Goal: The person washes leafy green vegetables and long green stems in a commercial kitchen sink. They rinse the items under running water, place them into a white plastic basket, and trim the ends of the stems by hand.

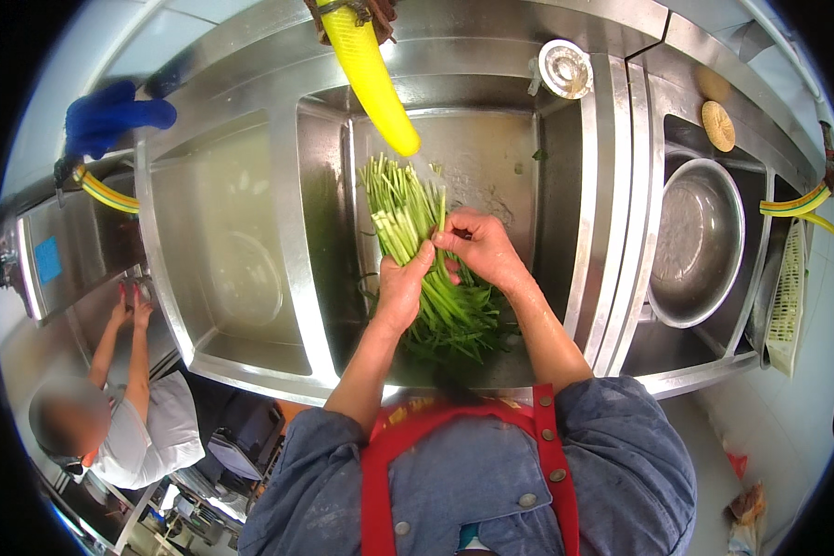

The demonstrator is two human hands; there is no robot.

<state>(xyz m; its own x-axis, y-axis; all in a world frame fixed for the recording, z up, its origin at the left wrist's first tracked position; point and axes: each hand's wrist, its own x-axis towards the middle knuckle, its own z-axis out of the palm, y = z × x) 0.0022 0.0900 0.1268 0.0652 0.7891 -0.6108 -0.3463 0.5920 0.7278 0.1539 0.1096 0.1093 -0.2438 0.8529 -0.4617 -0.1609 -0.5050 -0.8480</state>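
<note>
A thick bunch of long green leafy stalks [406,215], perhaps garlic chives, lies across the middle steel sink basin [556,208]. Pale cut ends point away from me and the dark leaves hang toward my body. My left hand [402,285] is wrapped around the bunch from the left, thumb on top. On the right side, my right hand [483,247] pinches one or a few stalks between thumb and forefinger; its other fingers are partly hidden. Just beyond the cut ends hangs the mouth of a yellow hose [372,76], with what looks like water coming from it.
Left of me, another basin [212,229] holds cloudy water. A steel bowl [698,243] sits in the right basin. A strainer [565,69] and a round tan scrubber [718,126] rest on the rims. Blue gloves [111,118] hang at left. Another person [146,431] works at far left.
</note>
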